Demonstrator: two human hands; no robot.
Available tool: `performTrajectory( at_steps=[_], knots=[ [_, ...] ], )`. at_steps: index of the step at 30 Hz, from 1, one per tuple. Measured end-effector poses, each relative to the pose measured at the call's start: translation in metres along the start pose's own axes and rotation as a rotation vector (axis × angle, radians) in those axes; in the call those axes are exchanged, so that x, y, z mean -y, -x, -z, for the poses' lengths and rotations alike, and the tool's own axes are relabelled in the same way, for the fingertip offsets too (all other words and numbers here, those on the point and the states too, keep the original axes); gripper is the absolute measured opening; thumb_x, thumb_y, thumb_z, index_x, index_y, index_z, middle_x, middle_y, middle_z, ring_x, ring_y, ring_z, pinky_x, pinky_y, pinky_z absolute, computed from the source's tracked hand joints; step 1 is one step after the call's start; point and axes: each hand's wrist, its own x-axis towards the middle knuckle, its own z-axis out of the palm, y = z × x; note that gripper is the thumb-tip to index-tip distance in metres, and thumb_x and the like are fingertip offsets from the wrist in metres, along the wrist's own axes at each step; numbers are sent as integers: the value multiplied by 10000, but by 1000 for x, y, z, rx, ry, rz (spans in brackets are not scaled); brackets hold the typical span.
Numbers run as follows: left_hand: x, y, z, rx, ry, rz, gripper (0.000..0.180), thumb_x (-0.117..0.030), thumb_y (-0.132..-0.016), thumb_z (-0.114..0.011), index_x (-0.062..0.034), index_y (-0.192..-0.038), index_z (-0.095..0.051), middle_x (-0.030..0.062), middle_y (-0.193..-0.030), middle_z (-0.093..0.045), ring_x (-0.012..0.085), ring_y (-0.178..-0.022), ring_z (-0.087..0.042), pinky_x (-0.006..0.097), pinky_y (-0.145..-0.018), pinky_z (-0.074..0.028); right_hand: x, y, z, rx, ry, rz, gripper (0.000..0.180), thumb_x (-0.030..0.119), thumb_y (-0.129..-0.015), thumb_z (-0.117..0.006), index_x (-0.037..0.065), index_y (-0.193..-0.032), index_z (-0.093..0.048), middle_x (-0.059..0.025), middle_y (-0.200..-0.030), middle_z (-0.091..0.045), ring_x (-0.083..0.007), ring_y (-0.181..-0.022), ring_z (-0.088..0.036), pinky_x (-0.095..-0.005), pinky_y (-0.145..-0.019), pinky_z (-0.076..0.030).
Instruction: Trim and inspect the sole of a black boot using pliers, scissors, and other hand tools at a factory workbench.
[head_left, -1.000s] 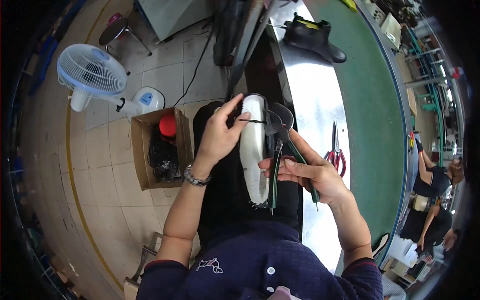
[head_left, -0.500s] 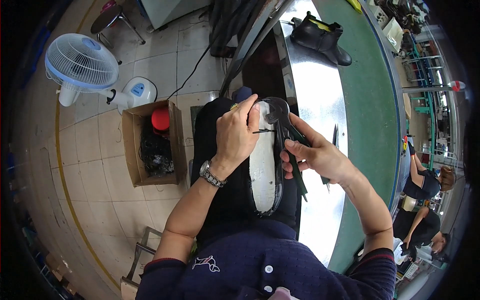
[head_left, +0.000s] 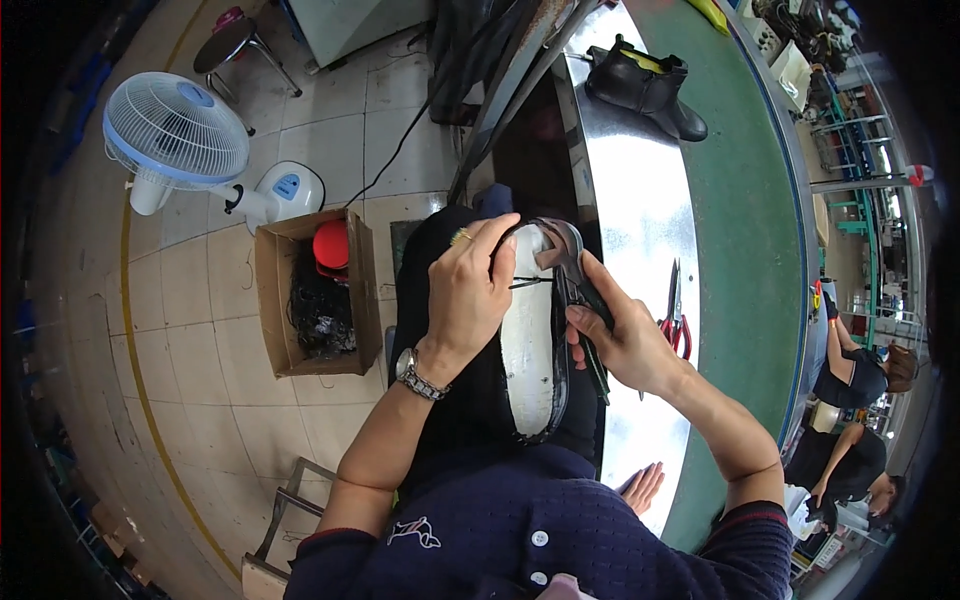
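Observation:
A black shoe or boot upper lies bottom up across my lap, its long white underside [head_left: 527, 360] framed by dark edges. My left hand [head_left: 474, 275] grips its far end, thumb on the white underside and fingers over the rim. In my right hand [head_left: 630, 335] is a pair of pincers [head_left: 562, 252] with dark green handles. The pincers' jaws sit at the shoe's far right edge; whether they bite on the upper cannot be made out. A thin black strip [head_left: 532, 282] crosses the underside near my left thumb.
Red-handled scissors [head_left: 677, 318] lie on the metal-topped bench [head_left: 640, 210], beside a green strip [head_left: 740, 250]. A black ankle boot [head_left: 648, 90] stands farther back. Another person's hand [head_left: 642, 487] rests near my right side. Leftward are a cardboard box [head_left: 368, 290] and a fan [head_left: 175, 130].
The pincers' handles have come closer together in my right hand. The red-handled scissors now show more fully, and another person's hand has appeared on the bench. The view has shifted slightly.

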Motion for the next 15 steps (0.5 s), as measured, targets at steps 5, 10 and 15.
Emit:
performTrajectory(
  at_steps=[5, 10, 15],
  knots=[
    [13, 3, 4, 30, -35, -123, 249, 0, -861, -564, 38, -1101, -617, 197, -1030, -677, 315, -855, -684, 360, -750, -562, 6, 1, 7, 8, 16, 14, 593, 77, -987, -475, 16, -1489, -165, -80, -760, -569, -143, -623, -581, -298, -594, -500],
    [13, 2, 10, 96, -248, -388, 287, 47, -823, -573, 42, -1107, -614, 235, -1050, -664, 286, -822, -695, 327, -712, -578, 24, 7, 20, 5, 687, 153, 578, 69, -943, -511, -5, -1437, -219, -188, -670, -629, -335, -595, -648, -420, -597, -515],
    [18, -4, 10, 73, -321, -437, 276, 55, -811, -573, 38, -1082, -622, 244, -1034, -657, 249, -729, -686, 294, -635, -573, 46, -6, 36, 153, 594, 25, 579, 75, -936, -525, 15, -1444, -254, -166, -638, -619, -305, -599, -657, -416, -595, -512]
  ],
)
